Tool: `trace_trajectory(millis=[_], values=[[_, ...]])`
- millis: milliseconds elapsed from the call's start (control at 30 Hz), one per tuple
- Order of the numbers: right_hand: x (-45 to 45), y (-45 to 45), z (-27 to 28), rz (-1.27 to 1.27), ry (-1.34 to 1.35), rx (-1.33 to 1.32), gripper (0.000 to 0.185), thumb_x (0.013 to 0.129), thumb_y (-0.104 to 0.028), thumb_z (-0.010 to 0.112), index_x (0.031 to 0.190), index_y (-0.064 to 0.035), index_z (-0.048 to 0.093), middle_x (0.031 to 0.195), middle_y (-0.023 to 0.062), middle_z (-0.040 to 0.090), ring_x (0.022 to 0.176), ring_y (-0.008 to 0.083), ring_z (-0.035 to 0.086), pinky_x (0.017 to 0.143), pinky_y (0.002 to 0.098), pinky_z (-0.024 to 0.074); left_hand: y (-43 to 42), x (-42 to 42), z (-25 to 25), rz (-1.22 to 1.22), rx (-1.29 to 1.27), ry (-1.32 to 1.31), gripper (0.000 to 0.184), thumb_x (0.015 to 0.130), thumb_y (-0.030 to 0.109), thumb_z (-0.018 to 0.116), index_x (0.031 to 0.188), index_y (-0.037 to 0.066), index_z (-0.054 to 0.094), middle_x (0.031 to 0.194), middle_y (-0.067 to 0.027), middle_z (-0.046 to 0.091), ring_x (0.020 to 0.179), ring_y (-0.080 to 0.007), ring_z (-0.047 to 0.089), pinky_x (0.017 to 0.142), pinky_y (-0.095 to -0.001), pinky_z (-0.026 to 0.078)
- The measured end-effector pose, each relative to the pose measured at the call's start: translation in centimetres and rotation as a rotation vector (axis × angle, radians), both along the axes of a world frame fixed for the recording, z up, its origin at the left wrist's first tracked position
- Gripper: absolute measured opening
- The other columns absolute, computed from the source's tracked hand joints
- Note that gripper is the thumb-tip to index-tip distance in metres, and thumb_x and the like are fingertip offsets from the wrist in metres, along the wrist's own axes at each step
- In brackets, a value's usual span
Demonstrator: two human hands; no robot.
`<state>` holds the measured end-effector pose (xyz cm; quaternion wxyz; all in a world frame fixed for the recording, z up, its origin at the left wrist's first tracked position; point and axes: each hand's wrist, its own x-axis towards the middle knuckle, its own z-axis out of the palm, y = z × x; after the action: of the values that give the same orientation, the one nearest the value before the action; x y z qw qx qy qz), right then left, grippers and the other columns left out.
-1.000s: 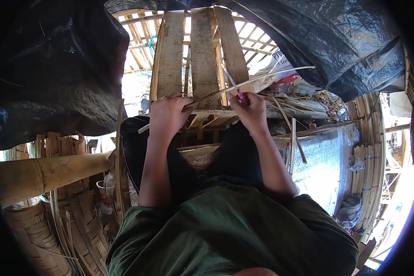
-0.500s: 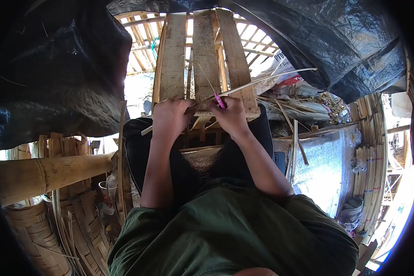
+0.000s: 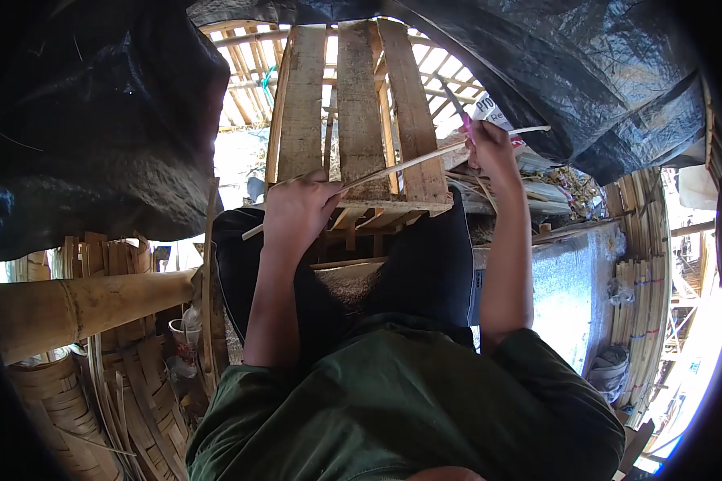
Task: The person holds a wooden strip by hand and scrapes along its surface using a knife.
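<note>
A thin pale bamboo strip (image 3: 401,165) lies slantwise across the near end of the wooden slat bench (image 3: 359,104). My left hand (image 3: 301,207) is closed around the strip near its lower left end, a short piece of which sticks out past the wrist. My right hand (image 3: 493,152) is closed on the pink handle of a knife (image 3: 458,106), whose narrow blade points up and away to the left. The right hand is close to the strip's far right part; I cannot tell if the blade or fingers touch it.
Black plastic sheets (image 3: 104,120) hang at both sides. A thick bamboo pole (image 3: 96,309) juts in from the left, above woven bamboo (image 3: 64,417). Split strips and shavings (image 3: 573,186) lie to the right, near a silvery sheet (image 3: 565,297) and stacked bamboo (image 3: 646,321).
My right hand has moved with the knife rightward and away, from beside my left hand toward the strip's far end. The left hand stays nearly in place, holding the strip.
</note>
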<state>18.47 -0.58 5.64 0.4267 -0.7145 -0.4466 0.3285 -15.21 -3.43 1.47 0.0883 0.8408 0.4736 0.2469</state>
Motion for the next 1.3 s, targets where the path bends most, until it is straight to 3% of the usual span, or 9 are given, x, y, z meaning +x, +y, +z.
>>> trace_trajectory(millis=[167, 367, 633, 733, 800, 900, 967, 1133, 1300], values=[[4.7, -4.9, -0.6, 0.545, -0.050, -0.164, 0.019, 0.100, -0.018, 0.061, 0.100, 0.0000, 0.067, 0.074, -0.0012, 0.059, 0.061, 0.0050, 0.049, 0.056, 0.0237, 0.0404, -0.2, -0.1, 0.6, -0.005, 0.000, 0.008, 0.011, 0.085, 0.025, 0.073, 0.090, 0.015, 0.075, 0.076, -0.0054, 0.058, 0.069, -0.0272, 0.065, 0.061, -0.0400, 0.049], [6.3, -8.6, -4.4, 0.561, -0.048, -0.288, 0.019, 0.097, -0.016, 0.066, 0.098, 0.0016, 0.071, 0.073, -0.0014, 0.062, 0.065, 0.0055, 0.052, 0.061, 0.0229, 0.0439, -0.8, -0.3, 2.1, 0.047, 0.014, 0.057, 0.013, 0.087, 0.027, 0.071, 0.090, 0.015, 0.074, 0.074, -0.0045, 0.054, 0.065, -0.0260, 0.062, 0.057, -0.0387, 0.046], [4.9, -5.0, -7.6, 0.348, -0.225, -0.130, 0.015, 0.095, -0.012, 0.068, 0.098, 0.0017, 0.072, 0.070, 0.0000, 0.063, 0.062, 0.0073, 0.055, 0.057, 0.0285, 0.0458, -1.7, -0.1, 3.5, 0.074, 0.053, 0.040, 0.014, 0.088, 0.029, 0.070, 0.092, 0.017, 0.074, 0.074, -0.0036, 0.054, 0.063, -0.0248, 0.061, 0.056, -0.0363, 0.047], [5.7, -1.6, -9.1, 0.338, -0.354, -0.020, 0.019, 0.092, -0.021, 0.070, 0.096, -0.0027, 0.075, 0.072, 0.0079, 0.070, 0.064, 0.0155, 0.065, 0.061, 0.0330, 0.0501, -1.8, -0.2, 3.6, 0.065, 0.070, 0.037, 0.014, 0.087, 0.029, 0.070, 0.092, 0.017, 0.075, 0.073, -0.0037, 0.054, 0.063, -0.0251, 0.061, 0.055, -0.0366, 0.046], [6.1, 0.4, -10.3, 0.009, -0.640, 0.116, 0.024, 0.092, -0.028, 0.069, 0.094, -0.0042, 0.075, 0.072, 0.0125, 0.071, 0.067, 0.0256, 0.070, 0.064, 0.0380, 0.0520, -1.9, 0.0, 3.8, 0.068, 0.077, 0.025, 0.014, 0.087, 0.029, 0.071, 0.092, 0.017, 0.075, 0.073, -0.0038, 0.054, 0.063, -0.0251, 0.061, 0.055, -0.0367, 0.046], [7.4, 0.9, -11.8, -0.155, -0.490, 0.102, 0.030, 0.091, -0.033, 0.068, 0.089, -0.0034, 0.075, 0.071, 0.0145, 0.070, 0.069, 0.0335, 0.070, 0.065, 0.0418, 0.0521, -1.9, -0.1, 3.9, 0.069, 0.078, 0.014, 0.013, 0.087, 0.029, 0.071, 0.092, 0.017, 0.075, 0.073, -0.0039, 0.053, 0.063, -0.0250, 0.060, 0.055, -0.0368, 0.045], [8.7, -0.2, -12.1, -0.217, -0.547, 0.017, 0.034, 0.091, -0.033, 0.070, 0.078, -0.0021, 0.073, 0.064, 0.0115, 0.069, 0.062, 0.0252, 0.069, 0.060, 0.0386, 0.0512, -1.9, -0.2, 3.8, 0.068, 0.073, 0.017, 0.013, 0.086, 0.028, 0.071, 0.092, 0.017, 0.075, 0.073, -0.0039, 0.053, 0.063, -0.0249, 0.060, 0.055, -0.0369, 0.045], [8.7, -7.0, -7.9, 0.001, 0.086, -0.288, 0.027, 0.095, -0.025, 0.069, 0.081, -0.0020, 0.068, 0.067, 0.0031, 0.065, 0.053, 0.0045, 0.055, 0.047, 0.0222, 0.0402, -1.8, -0.7, 3.7, 0.071, 0.074, 0.028, 0.013, 0.086, 0.028, 0.072, 0.090, 0.016, 0.074, 0.074, -0.0031, 0.054, 0.064, -0.0239, 0.061, 0.056, -0.0365, 0.046], [9.6, -10.0, -8.4, 0.337, 0.098, -0.317, 0.016, 0.097, -0.014, 0.065, 0.089, 0.0003, 0.067, 0.070, 0.0015, 0.064, 0.054, 0.0044, 0.052, 0.048, 0.0212, 0.0378, -1.9, -0.7, 3.8, 0.063, 0.074, 0.019, 0.013, 0.084, 0.028, 0.073, 0.091, 0.016, 0.075, 0.074, -0.0030, 0.054, 0.064, -0.0234, 0.061, 0.056, -0.0362, 0.047]])
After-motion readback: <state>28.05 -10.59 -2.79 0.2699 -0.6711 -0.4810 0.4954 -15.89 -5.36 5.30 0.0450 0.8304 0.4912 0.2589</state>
